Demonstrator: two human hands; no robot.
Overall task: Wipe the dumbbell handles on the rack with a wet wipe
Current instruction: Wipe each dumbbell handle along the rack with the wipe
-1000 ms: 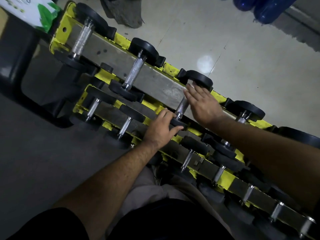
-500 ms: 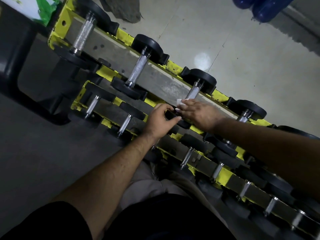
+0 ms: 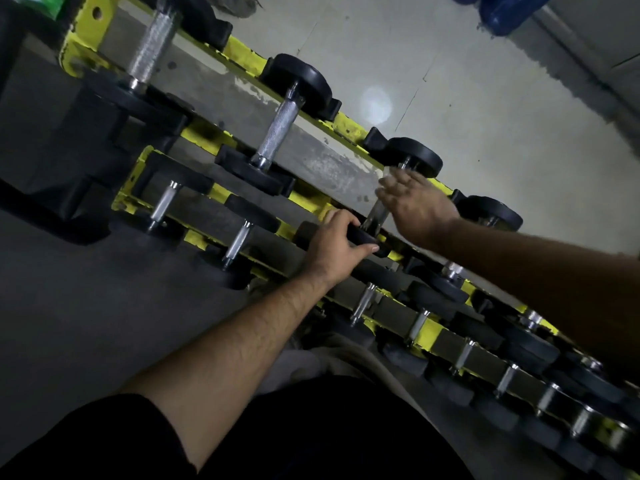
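Note:
A yellow two-tier rack [image 3: 242, 57] runs diagonally and holds black-headed dumbbells with knurled steel handles. My left hand [image 3: 332, 244] grips the near black head of the third dumbbell on the upper tier. Part of that dumbbell's steel handle [image 3: 375, 216] shows between my hands. My right hand [image 3: 415, 202] is motion-blurred and lies over the upper part of the handle, fingers toward the far head [image 3: 419, 157]. A pale bit of the wet wipe [image 3: 388, 174] shows at the fingertips; the rest is hidden under the hand.
Two more upper-tier dumbbells [image 3: 277, 133] lie to the left, and several smaller ones [image 3: 239, 240] fill the lower tier toward the bottom right. A black frame [image 3: 69, 168] stands at the left. Blue objects [image 3: 502, 8] sit on the pale tiled floor beyond.
My right hand has slid from the near end of the handle up toward the far head. My left hand keeps its hold on the near head. The view has moved closer.

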